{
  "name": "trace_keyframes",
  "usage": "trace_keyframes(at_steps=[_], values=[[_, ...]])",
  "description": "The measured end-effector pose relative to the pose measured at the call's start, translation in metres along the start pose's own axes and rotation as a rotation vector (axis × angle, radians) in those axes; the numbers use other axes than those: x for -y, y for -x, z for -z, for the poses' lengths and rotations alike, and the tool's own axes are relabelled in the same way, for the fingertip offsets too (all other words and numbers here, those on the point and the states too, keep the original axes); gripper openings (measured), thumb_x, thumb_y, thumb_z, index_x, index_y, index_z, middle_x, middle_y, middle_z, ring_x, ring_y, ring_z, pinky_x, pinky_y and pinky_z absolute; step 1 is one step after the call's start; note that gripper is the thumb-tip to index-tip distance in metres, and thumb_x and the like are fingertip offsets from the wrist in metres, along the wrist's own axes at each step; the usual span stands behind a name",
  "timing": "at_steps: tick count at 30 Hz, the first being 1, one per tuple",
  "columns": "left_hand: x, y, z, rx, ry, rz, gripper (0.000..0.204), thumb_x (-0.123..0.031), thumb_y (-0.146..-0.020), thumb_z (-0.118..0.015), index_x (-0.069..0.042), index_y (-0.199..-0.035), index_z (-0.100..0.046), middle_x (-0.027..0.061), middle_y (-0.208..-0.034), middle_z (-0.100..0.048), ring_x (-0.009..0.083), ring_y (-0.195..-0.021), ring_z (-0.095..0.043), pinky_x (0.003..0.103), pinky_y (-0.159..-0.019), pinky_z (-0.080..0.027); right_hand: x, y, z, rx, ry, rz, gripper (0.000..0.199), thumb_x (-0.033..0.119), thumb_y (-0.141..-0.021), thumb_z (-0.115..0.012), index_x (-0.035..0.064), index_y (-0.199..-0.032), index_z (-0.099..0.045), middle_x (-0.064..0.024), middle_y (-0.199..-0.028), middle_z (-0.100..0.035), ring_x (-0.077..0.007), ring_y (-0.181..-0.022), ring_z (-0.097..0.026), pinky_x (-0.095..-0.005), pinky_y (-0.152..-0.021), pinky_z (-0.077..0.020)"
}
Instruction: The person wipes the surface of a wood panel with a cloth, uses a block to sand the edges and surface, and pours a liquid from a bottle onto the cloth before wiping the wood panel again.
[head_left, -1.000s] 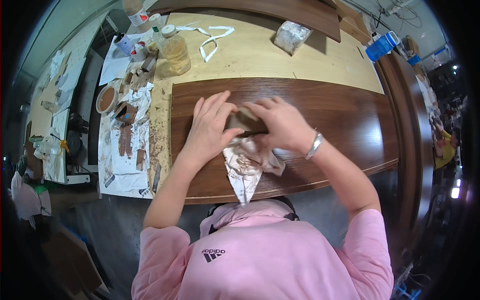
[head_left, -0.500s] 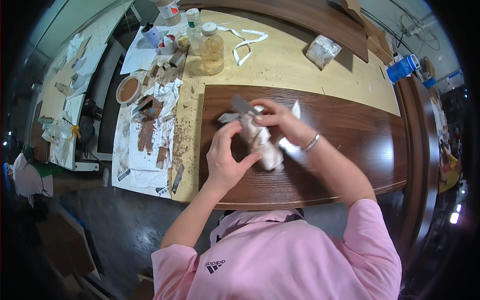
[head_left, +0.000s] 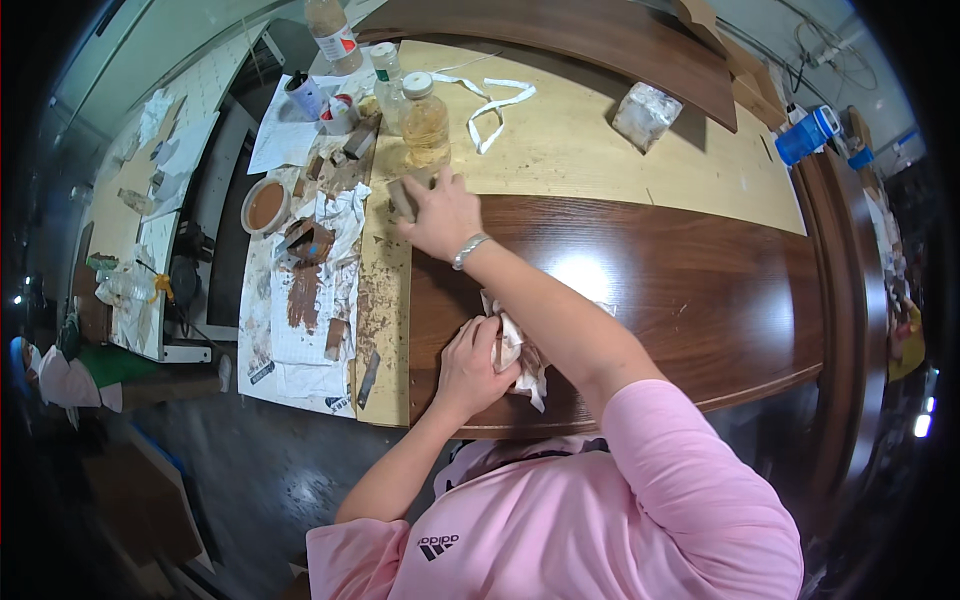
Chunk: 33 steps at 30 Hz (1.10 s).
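My left hand (head_left: 470,365) is closed on a crumpled, stained white rag (head_left: 512,345) over the near part of a dark brown wooden panel (head_left: 650,270). My right arm reaches across to the panel's far left corner. There my right hand (head_left: 445,220), a bracelet at its wrist, has its fingers on a flat grey-brown rectangular piece (head_left: 405,195); whether it is a scraper or a block I cannot tell. Just beyond that hand stands a clear jar (head_left: 426,125) with yellowish liquid and a white lid.
On the left, stained paper (head_left: 300,360) bears a tub of brown paste (head_left: 265,205), brown blocks and a thin metal blade (head_left: 369,380). Bottles (head_left: 385,85) and a white strap (head_left: 495,95) lie farther back. A wrapped block (head_left: 647,115) and a blue bottle (head_left: 805,135) are at right.
My right hand has left the rag and swung to the far left, onto the grey-brown piece. My left hand has drawn nearer to me with the rag. The grey blade no longer shows at the rag.
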<state>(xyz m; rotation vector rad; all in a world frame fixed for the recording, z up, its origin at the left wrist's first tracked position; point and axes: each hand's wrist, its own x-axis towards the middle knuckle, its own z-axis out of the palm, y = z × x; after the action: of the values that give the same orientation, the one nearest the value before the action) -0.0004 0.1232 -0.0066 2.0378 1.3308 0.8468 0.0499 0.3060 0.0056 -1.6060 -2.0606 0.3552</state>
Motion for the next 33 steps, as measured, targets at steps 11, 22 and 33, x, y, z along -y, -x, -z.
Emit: trace_keyframes(at_steps=[11, 22, 33], values=[[-0.009, -0.003, -0.003, -0.077, -0.045, -0.029, 0.049, -0.015, -0.07, -0.075, -0.001, -0.112, -0.054, 0.0181, -0.1, -0.06, 0.0396, -0.093, -0.061, 0.048, -0.079, -0.05, -0.198, 0.068, 0.155, -0.212, 0.409, -0.42, 0.041, 0.045, -0.083, -0.061, 0.015, -0.109, -0.069, -0.0155, -0.096, -0.07, -0.0362, -0.096, -0.065, -0.0492, -0.077, -0.0561], [-0.006, 0.014, 0.005, -0.041, 0.065, 0.024, 0.038, -0.004, -0.072, -0.071, 0.001, -0.106, -0.057, 0.0177, -0.092, -0.059, 0.0385, -0.086, -0.06, 0.044, -0.076, -0.048, -0.219, 0.1, 0.165, -0.238, 0.236, -0.264, 0.04, 0.03, -0.078, -0.064, 0.0246, -0.117, -0.065, -0.0111, -0.119, -0.062, -0.0335, -0.103, -0.062, -0.0484, -0.08, -0.0561], [-0.118, -0.111, -0.127, 0.24, -0.5, -0.216, 0.063, -0.031, -0.081, -0.071, -0.009, -0.137, -0.053, 0.0159, -0.149, -0.043, 0.0362, -0.138, -0.037, 0.059, -0.113, -0.025, -0.389, 0.163, 0.296, -0.184, 0.321, -0.491, 0.042, 0.036, -0.08, -0.06, 0.0235, -0.12, -0.066, -0.0132, -0.109, -0.067, -0.0311, -0.11, -0.062, -0.0464, -0.085, -0.0549]])
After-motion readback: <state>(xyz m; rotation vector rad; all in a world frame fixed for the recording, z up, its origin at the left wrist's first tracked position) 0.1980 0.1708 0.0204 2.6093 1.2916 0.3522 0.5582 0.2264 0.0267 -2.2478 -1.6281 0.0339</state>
